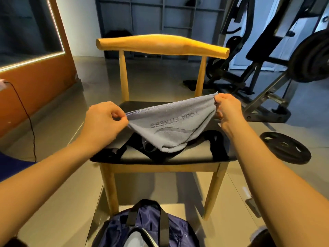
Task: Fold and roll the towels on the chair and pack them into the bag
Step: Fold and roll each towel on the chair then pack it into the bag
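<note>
I am watching both hands pinching the grey towel (170, 127) by its corners, left hand (105, 120) and right hand (227, 107), sagging above the chair (160, 45) seat; bag (146, 227) sitting open on floor.

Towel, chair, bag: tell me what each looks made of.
Grey towel: soft matte microfibre or terry, likely; it sags and shows a fine nap. Chair: light varnished wood frame with visible sheen, dark smooth seat, maybe faux leather. Navy bag: thin synthetic fabric, probably nylon, creased and slightly shiny.
</note>
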